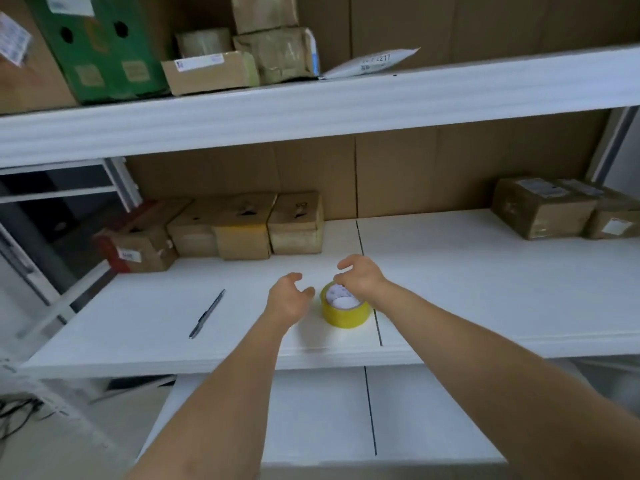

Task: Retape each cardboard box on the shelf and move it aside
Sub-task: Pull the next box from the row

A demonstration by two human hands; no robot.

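we hold our left hand (287,297) and right hand (360,275) loosely open, empty, around the yellow tape roll (344,308) mid-frame on the shelf (485,289); cardboard boxes (242,226) sit behind, upper left.

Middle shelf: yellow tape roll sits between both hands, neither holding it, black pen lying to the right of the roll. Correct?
One error: the black pen lies left of the yellow tape roll, not right. The rest holds in the head view: the roll sits between the left hand and right hand, neither holding it.
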